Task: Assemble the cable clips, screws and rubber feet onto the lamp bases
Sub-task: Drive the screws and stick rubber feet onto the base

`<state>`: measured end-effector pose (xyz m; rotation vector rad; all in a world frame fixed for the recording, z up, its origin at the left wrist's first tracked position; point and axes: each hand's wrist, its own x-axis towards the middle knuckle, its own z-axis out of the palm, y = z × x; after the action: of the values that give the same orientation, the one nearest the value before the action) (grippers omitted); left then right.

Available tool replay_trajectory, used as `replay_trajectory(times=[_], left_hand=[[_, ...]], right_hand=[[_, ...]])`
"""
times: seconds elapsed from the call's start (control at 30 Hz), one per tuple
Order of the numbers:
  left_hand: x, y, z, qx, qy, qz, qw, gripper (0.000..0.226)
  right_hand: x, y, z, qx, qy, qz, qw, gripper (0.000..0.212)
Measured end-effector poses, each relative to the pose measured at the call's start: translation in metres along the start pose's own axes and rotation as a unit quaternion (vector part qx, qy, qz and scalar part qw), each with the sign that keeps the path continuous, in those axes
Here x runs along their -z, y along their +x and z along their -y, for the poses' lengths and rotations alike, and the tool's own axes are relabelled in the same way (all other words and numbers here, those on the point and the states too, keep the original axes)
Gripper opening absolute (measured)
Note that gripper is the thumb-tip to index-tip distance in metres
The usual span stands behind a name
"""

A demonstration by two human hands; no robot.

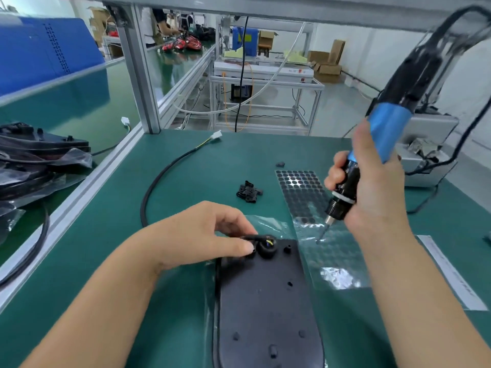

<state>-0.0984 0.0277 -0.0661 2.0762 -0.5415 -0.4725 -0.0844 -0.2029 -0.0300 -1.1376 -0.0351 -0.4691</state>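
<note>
A black lamp base (265, 309) lies flat on the green mat in front of me, underside up. My left hand (202, 235) pinches the black cable (159, 176) where it enters the round grommet at the base's far end. My right hand (372, 187) grips a blue and black electric screwdriver (382, 139), tilted, with its bit hanging just above the mat to the right of the base. A small pile of black cable clips (249, 192) sits beyond the base. A sheet of round black rubber feet (300, 189) lies to the right of the clips.
Clear plastic film (334, 261) lies under the sheet and beside the base. Bagged black lamp parts (32, 166) are stacked at the left past an aluminium rail (87, 192). A grey box (425, 155) stands at the right edge. A white paper strip (451, 272) lies at right.
</note>
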Motion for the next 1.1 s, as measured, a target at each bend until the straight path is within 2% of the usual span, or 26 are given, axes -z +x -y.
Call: replay_trajectory(times=[0.27,0.53,0.73,0.83,0.9,1.0,1.03,1.1], left_hand=[[-0.004,0.001,-0.006,-0.001,0.069,-0.04,0.997,0.019],[-0.004,0.002,-0.004,0.015,0.086,-0.042,0.995,0.029],[-0.003,0.003,-0.023,0.028,0.092,0.0,0.995,0.035],[-0.01,0.02,-0.041,0.02,0.108,-0.046,0.993,0.026],[-0.02,0.042,-0.052,0.014,0.162,-0.078,0.984,0.021],[-0.034,0.083,-0.064,0.04,0.286,-0.045,0.956,0.045],[-0.038,0.096,-0.065,0.056,0.32,-0.02,0.946,0.058],[-0.045,0.118,-0.066,0.083,0.359,0.028,0.929,0.085]], right_hand=[[0.058,0.008,-0.001,-0.07,-0.033,-0.082,0.994,0.022],[0.115,0.026,0.012,-0.053,-0.076,-0.138,0.986,0.02],[0.139,0.036,0.008,-0.056,-0.098,-0.155,0.982,0.026],[0.143,0.038,0.003,-0.055,-0.102,-0.17,0.979,0.025],[0.144,0.039,0.001,-0.05,-0.119,-0.177,0.976,0.024],[0.146,0.037,-0.003,-0.032,-0.199,-0.197,0.96,0.026],[0.147,0.035,-0.004,-0.02,-0.256,-0.21,0.943,0.028],[0.149,0.033,-0.005,0.018,-0.391,-0.247,0.886,0.036]])
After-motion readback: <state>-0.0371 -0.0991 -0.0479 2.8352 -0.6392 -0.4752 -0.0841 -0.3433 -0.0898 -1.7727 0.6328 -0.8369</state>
